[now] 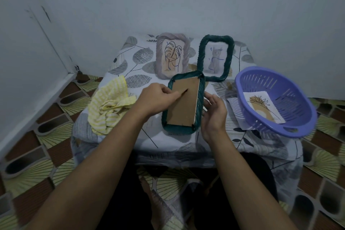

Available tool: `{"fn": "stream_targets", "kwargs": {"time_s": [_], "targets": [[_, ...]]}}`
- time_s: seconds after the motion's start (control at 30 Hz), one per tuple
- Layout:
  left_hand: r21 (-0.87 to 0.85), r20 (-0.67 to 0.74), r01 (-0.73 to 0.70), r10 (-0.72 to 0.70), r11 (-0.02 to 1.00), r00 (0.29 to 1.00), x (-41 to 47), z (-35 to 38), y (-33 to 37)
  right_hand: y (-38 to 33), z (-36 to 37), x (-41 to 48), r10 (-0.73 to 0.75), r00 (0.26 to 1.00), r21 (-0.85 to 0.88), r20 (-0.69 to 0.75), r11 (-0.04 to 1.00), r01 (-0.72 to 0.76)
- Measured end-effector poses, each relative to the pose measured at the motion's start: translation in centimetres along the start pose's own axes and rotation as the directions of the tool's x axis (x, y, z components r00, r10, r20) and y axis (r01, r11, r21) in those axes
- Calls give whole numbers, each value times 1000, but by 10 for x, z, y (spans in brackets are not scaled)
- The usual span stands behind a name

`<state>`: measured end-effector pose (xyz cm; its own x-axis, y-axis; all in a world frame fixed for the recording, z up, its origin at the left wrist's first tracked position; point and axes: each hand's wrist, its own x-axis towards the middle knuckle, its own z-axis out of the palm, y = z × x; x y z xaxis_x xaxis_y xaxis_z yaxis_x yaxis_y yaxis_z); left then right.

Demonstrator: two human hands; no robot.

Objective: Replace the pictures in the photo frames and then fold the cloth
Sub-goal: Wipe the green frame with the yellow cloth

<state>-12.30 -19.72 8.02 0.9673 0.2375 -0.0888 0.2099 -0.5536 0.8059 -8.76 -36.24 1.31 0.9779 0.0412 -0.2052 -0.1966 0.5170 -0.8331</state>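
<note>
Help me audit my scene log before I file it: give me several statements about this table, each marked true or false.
1. The face-down frame shows its brown backing board. True.
2. The yellow cloth is neatly folded. False: it lies crumpled.
3. The purple basket holds a picture. True.
4. Both standing frames are green. False: one is the green frame, the other the greyish frame.
5. The right hand grips the face-down frame's right edge. True.

yellow striped cloth point(110, 107), lilac basket point(276, 102), teal frame point(200, 99)
</note>
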Motion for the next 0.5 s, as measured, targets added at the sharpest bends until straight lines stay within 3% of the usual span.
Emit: {"fn": "stream_targets", "kwargs": {"time_s": [0.1, 0.3, 0.4, 0.5], "targets": [[-126, 52, 43, -37, 991, 998, 1, 1, -4, 7, 1, 4, 100, 995, 116, -30, 989, -96], [-399, 143, 163, -114, 902, 983, 1, 0, -6, 22, 9, 6, 398, 913, -60, 92, 917, -394], [-451, 157, 164, -103, 877, 982, 2, -2, -11, 19, 15, 4, 466, 874, -69, 139, 885, -461], [-456, 130, 89, -33, 885, 991, 5, -5, -23, 19, 21, 8, 462, 879, -24, 112, 886, -463]]}}
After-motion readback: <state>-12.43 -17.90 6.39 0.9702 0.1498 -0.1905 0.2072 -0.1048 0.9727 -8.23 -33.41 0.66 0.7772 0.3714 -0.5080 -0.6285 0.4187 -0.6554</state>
